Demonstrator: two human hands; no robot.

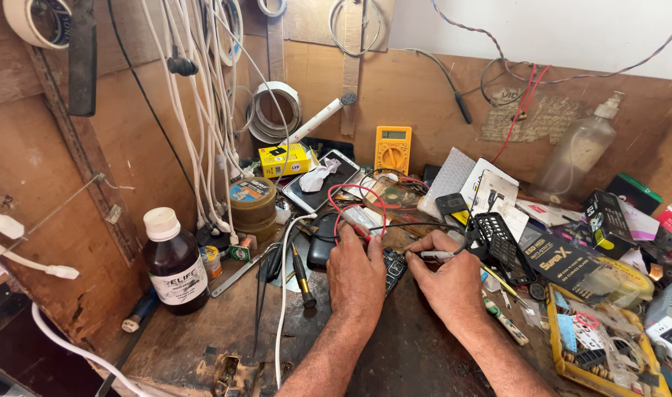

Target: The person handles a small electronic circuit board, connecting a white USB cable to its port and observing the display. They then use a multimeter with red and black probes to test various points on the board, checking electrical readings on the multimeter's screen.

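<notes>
The small circuit board lies between both hands, its long axis seemingly running 1-to-7 o'clock; left hand pinches the red probe, right hand the black probe.

Two hands at six o'clock, left hand and right hand; one yellow multimeter at twelve; one brown bottle at nine.

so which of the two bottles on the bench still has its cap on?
The dark brown glass bottle at the left, with a white screw cap and a white label. The clear plastic bottle at the back right has a pump top instead.
</notes>
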